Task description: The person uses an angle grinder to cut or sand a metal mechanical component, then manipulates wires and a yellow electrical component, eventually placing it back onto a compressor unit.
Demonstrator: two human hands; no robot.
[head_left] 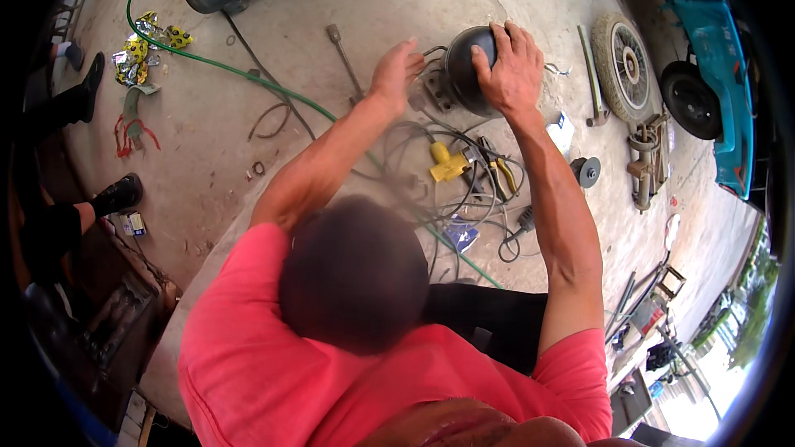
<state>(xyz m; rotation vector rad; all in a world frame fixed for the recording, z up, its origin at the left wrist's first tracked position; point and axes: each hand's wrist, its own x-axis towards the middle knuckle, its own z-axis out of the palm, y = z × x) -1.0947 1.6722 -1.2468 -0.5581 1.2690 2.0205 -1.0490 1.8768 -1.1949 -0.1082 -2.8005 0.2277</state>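
Observation:
A black, dome-shaped compressor [460, 66] with a thin bent tube and a metal foot sits on the concrete floor. My right hand [513, 70] rests over its top right side, fingers bent round the dome and thumb across its face. Just left of it, my left hand [397, 76] is raised beside the tube with its fingers apart, holding nothing. I cannot tell whether its fingertips touch the tube. Nearer to me lie a yellow plug adapter [449, 163], pliers with yellow-black handles [502, 175] and tangled dark cables [489, 213].
A green hose [306, 102] crosses the floor. A long socket wrench [344, 58] lies left of the compressor. To the right are a metal bar [591, 74], a spoked wheel [623, 66] and a teal vehicle [729, 74]. People's feet [116, 196] show at left. A dark round blur covers the lower middle.

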